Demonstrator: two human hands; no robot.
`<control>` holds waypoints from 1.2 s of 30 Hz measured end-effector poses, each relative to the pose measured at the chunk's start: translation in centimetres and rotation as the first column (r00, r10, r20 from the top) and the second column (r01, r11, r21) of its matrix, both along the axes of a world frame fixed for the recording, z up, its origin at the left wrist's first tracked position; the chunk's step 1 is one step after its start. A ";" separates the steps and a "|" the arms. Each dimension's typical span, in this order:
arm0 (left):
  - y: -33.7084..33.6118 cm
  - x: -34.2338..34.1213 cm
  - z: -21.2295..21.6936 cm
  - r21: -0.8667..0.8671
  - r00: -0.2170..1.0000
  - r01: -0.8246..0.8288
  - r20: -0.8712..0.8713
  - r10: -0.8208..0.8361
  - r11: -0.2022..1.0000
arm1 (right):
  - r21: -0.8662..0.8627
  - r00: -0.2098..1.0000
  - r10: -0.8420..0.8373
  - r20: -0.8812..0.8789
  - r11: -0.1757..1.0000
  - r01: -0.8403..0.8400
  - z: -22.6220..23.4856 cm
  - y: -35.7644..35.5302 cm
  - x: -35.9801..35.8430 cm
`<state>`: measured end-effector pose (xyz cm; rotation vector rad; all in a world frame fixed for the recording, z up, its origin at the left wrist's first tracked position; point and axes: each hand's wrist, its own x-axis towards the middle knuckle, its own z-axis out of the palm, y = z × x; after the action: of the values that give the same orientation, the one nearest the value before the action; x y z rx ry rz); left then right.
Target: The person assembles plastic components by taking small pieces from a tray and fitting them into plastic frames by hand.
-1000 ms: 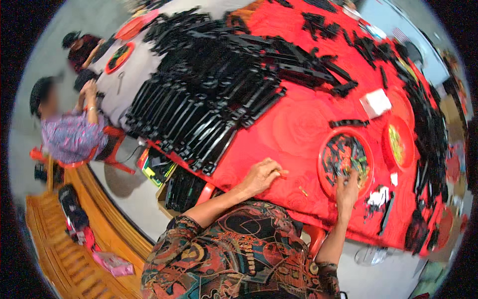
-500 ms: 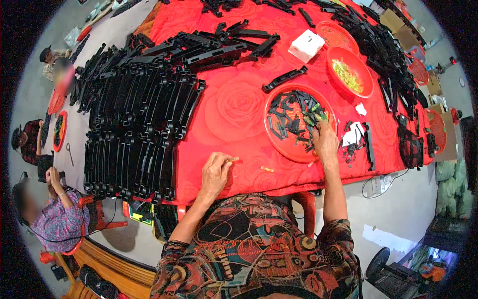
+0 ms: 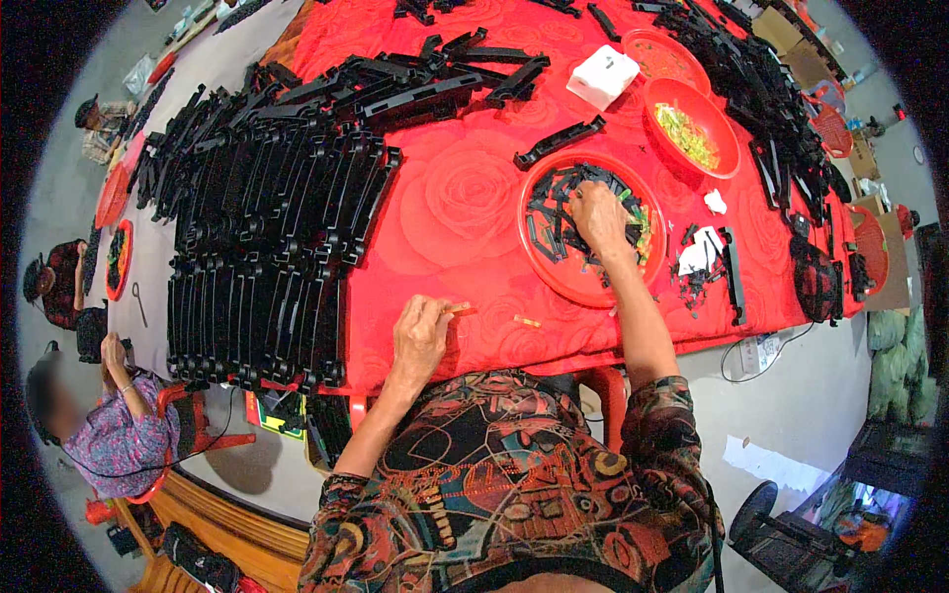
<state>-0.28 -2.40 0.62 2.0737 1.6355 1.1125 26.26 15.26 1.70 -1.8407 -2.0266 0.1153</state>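
Your right hand digs, fingers curled, among black parts in the red tray; your left hand pinches a small orange piece.

Red round tray on red cloth, holding loose small black plastic parts in a jumble, few green bits at right. Small tan stick lies flat near table edge.
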 end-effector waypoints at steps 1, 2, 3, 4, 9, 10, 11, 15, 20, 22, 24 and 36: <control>-0.1 -0.1 -0.2 -0.019 1.000 -0.007 -0.010 0.007 1.000 | -0.016 0.999 0.007 0.041 1.000 -0.006 -0.3 0.3 -0.2; -0.2 -0.2 -0.3 -0.038 1.000 -0.013 -0.020 0.012 0.999 | -0.030 0.999 0.003 0.048 1.000 -0.002 -0.7 0.4 -0.4; -0.1 -0.2 -0.4 -0.037 1.000 -0.013 -0.019 0.013 0.999 | -0.029 0.999 0.004 0.049 1.000 -0.003 -1.0 0.5 -0.4; -0.2 -0.2 -0.4 -0.029 1.000 -0.013 -0.018 0.012 0.999 | -0.042 0.999 0.004 0.047 0.999 -0.002 -1.1 0.5 -0.3; 0.0 -0.1 -0.2 -0.025 1.000 -0.005 0.004 0.005 1.000 | 0.011 1.000 0.013 0.026 1.000 -0.014 -1.3 -0.2 1.7; 0.1 -0.1 -0.1 -0.015 1.000 0.003 0.002 -0.003 1.000 | 0.036 0.999 0.039 -0.035 0.999 -0.038 -0.9 -0.5 2.4; 0.1 -0.2 -0.1 -0.007 1.000 0.009 -0.001 -0.009 1.000 | 0.060 0.993 0.067 -0.097 0.996 -0.061 0.1 -1.0 2.4; 0.3 0.5 0.2 0.022 1.000 0.023 0.015 -0.023 0.999 | 0.008 0.953 -0.003 -0.301 1.000 0.006 1.4 -3.7 4.4; 0.3 0.6 -0.2 -0.027 0.998 0.051 0.040 -0.050 0.998 | -0.016 0.937 -0.060 -0.344 0.998 0.058 3.1 -6.8 5.5; 0.3 0.8 -0.1 -0.013 0.998 0.054 0.029 -0.054 0.998 | -0.005 0.926 -0.031 -0.376 0.999 0.031 2.9 -7.5 5.4; 0.3 0.9 -0.1 0.000 0.998 0.054 0.018 -0.054 0.999 | 0.007 0.913 0.001 -0.408 1.000 0.002 2.8 -8.1 5.1; 0.3 1.0 -0.4 -0.041 0.998 0.059 0.004 -0.059 0.997 | -0.157 0.935 0.018 -0.355 0.984 -0.079 0.8 -9.2 0.5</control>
<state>0.67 -2.11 0.21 2.0794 1.5720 1.0533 26.80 6.08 2.50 -1.7175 -1.8537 0.6055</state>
